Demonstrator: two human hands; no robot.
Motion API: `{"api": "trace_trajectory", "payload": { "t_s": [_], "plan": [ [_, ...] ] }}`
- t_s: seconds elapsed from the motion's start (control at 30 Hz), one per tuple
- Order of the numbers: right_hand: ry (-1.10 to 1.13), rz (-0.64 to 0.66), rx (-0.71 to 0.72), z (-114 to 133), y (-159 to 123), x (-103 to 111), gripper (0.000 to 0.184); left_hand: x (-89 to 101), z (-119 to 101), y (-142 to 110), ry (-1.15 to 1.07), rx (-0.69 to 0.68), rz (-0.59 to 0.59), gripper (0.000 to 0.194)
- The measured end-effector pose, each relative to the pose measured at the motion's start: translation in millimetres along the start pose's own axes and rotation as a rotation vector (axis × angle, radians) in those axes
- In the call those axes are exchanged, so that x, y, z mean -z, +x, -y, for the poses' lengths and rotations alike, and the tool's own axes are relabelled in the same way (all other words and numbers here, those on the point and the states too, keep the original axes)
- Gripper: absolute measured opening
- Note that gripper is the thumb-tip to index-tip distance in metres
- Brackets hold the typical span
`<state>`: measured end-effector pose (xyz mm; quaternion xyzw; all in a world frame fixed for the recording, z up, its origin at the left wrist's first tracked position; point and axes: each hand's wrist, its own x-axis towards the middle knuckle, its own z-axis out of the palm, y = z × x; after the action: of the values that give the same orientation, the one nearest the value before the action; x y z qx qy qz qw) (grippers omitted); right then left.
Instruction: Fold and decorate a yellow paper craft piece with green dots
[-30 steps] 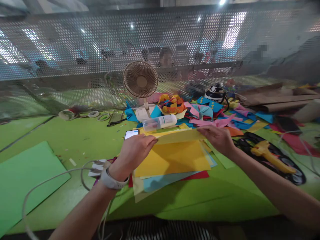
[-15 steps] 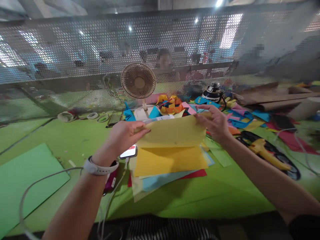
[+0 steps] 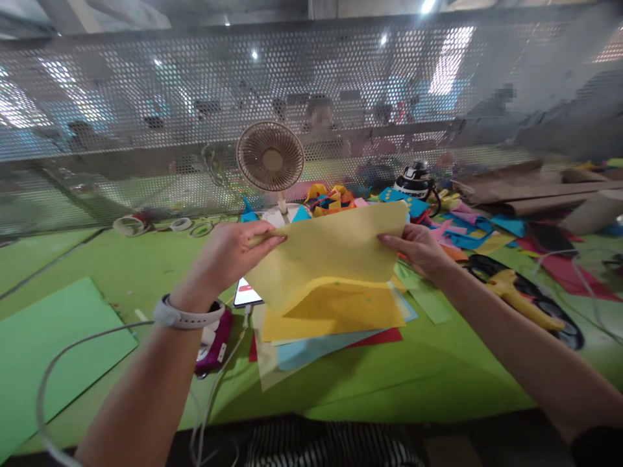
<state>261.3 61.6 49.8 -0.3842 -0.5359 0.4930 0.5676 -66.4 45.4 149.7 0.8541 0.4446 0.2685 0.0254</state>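
Note:
A pale yellow paper sheet (image 3: 331,253) is lifted off a stack of coloured sheets (image 3: 335,311) on the green table (image 3: 146,272). My left hand (image 3: 233,253), with a white watch on the wrist, pinches the sheet's left edge. My right hand (image 3: 418,250) grips its right edge. The sheet hangs curved between them, its lower edge just above the darker yellow sheet on top of the stack.
A small fan (image 3: 270,157) stands behind the sheet, next to a heap of coloured paper scraps (image 3: 452,227). A yellow glue gun (image 3: 525,298) lies at right. A phone (image 3: 246,295), a magenta device (image 3: 214,340) and a white cable (image 3: 78,363) lie at left, with a green board (image 3: 43,344).
Both hands have raised the pale yellow sheet from lying flat on the stack to held up in the air. It now covers the bottle behind it.

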Motion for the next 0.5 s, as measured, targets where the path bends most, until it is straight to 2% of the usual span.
{"api": "trace_trajectory", "payload": {
  "t_s": [0.07,0.17,0.23,0.37,0.5],
  "plan": [
    [-0.012,-0.030,0.060,1.8,-2.9,-0.3,0.030,-1.5,2.0,-1.7,0.035,-0.080,-0.112,0.024],
    [-0.099,-0.047,0.192,10.8,-13.7,2.2,0.021,-3.0,2.7,-10.4,0.062,-0.271,-0.284,0.013],
    [-0.227,0.016,0.281,19.5,-26.0,6.6,0.014,-3.5,-0.4,-23.4,0.079,-0.404,-0.317,0.014],
    [-0.429,0.221,0.480,26.2,-58.2,20.0,0.016,-10.7,-12.8,-63.7,0.122,-0.569,-0.130,0.027],
    [-0.576,0.342,0.530,0.1,-87.8,33.1,0.017,-36.2,-18.2,-100.5,0.213,-0.645,0.007,0.032]
  ]
}}
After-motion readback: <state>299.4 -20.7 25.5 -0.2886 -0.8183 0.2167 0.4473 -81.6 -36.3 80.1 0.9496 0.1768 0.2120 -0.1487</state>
